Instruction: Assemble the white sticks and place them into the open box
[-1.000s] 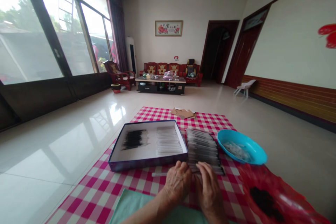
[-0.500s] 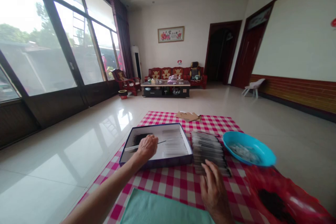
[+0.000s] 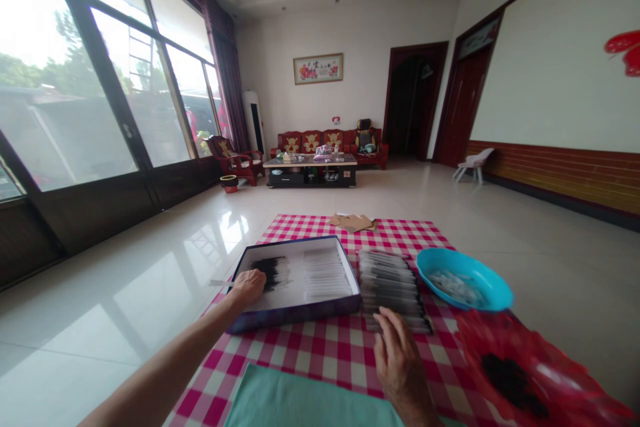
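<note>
My left hand [image 3: 250,285] is closed over the left side of a shallow dark-blue box [image 3: 295,321] with a white inside. From the hand a slim translucent pen barrel [image 3: 221,283] juts out to the left, past the box wall. Beside the fingers lies a bunch of thin black pieces [image 3: 273,272]; a row of clear barrels [image 3: 325,273] fills the box's right part. Fingers slightly spread, my right hand [image 3: 400,353] is at the near edge of a stack of pens [image 3: 393,287] with dark ends, just right of the box. Whether it touches them I cannot tell.
Right of the stack stand a blue basin [image 3: 465,255] of small clear pieces and a red plastic bag [image 3: 555,373] holding black pieces. A folded green cloth [image 3: 300,400] lies in front, cardboard scraps [image 3: 354,222] at the far edge of the checked tablecloth [image 3: 320,353].
My left hand has moved left with the pen barrel, from the box's middle to its left side. My right hand stays by the stack. The view has shifted slightly.
</note>
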### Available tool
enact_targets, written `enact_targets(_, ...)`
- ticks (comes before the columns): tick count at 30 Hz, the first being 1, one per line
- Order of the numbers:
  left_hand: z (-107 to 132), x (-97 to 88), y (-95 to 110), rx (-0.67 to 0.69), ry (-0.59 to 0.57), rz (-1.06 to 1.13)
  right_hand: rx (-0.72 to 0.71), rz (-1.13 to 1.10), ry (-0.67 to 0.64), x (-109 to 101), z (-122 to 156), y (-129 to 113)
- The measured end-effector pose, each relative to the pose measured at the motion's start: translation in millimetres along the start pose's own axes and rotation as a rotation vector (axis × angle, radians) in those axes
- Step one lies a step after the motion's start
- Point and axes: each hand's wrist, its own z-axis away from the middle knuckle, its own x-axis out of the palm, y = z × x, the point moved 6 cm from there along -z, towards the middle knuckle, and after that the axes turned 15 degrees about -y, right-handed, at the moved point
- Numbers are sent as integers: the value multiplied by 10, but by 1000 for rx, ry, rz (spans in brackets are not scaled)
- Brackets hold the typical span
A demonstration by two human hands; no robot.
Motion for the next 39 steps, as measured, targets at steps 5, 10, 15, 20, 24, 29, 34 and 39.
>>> enact_targets(5, 115, -153, 32, 9, 78, 22, 2, 11, 1, -1, 13, -2)
enact_targets(10, 479, -372, 455, 129, 247, 44, -2, 6, 1, 1, 7, -7)
enact_targets(15, 1034, -282, 1444, 499, 423, 51, 25, -26, 0, 10, 16, 29)
enact_targets(20, 1416, -117, 2184, 976, 601, 215, 46, -94, -4, -31, 32, 38)
enact_targets(24, 1392, -192, 2142, 1059, 710, 589, 99, -224, -18, -116, 19, 26)
enact_targets(29, 1060, -181, 1717, 877, 683, 1344, 299, -481, -73, -157, 11, 103)
enact_targets(34, 780, 31, 1560, 738, 492, 1871, 277, -546, -93, -131, 2, 101)
enact_targets(39, 694, 197, 1569, 671, 372, 2024, 215, -578, -89, -164, 0, 49)
